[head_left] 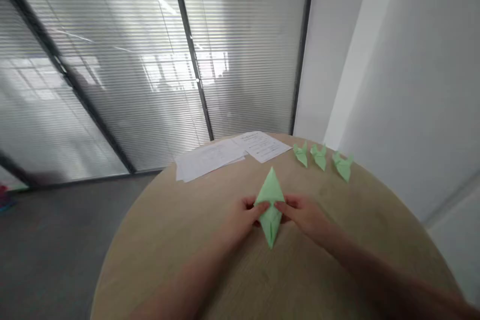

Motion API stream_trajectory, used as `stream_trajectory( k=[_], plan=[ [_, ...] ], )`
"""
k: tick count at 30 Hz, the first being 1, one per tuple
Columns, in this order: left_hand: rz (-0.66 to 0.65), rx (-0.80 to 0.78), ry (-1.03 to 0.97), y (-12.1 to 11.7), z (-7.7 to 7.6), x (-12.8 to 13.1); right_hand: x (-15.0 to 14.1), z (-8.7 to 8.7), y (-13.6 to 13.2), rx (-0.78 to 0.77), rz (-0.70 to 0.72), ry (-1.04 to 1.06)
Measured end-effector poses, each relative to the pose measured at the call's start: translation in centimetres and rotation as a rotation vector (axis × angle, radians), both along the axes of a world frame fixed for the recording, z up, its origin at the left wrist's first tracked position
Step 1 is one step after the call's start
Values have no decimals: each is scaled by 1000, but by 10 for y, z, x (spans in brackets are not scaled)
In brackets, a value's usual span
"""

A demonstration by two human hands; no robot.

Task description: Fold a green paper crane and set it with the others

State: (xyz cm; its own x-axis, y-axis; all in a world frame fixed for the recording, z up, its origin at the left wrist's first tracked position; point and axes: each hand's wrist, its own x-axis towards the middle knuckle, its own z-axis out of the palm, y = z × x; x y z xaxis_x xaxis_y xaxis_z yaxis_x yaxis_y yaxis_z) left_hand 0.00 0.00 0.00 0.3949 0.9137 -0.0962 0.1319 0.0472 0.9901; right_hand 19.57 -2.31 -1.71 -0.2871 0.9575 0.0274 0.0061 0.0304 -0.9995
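While both hands meet above the middle of the round table [161, 245], a folded green paper [271, 191] is held between them, shaped like a tall diamond, one point toward the table's far edge and the other toward its near side. The left hand [243, 216] pinches the paper's left side, thumb on the front and fingers curled behind; the right hand [304, 212] grips its right side the same way, and the two thumb tips nearly meet. Whether the paper touches the table, I cannot tell.

By the table's far right edge stand three small green paper figures [319, 157] in a row, near one another. Along the table's far edge lie overlapping white sheets [212, 159], some with print. Beyond the table are glass panels [251, 75] with blinds; right of it, a white wall [416, 90].
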Motion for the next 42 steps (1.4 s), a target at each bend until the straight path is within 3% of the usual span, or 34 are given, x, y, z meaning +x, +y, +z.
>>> stream_trajectory(
  k=[10, 23, 29, 38, 42],
  plan=[
    [30, -11, -68, -1, -3, -1, -3, 0, 0, -61, -68, 25],
    [104, 69, 13, 5, -1, -4, 3, -3, 5, -42, -187, 3],
    [149, 124, -15, 6, -2, -5, 0, -2, 4, -107, -144, 114],
    [115, 13, -51, 4, -1, -3, 3, -4, 5, -57, -177, 108],
    [135, 48, -81, 1, 2, -3, 5, -5, 6, -26, -183, 91]
  ],
)
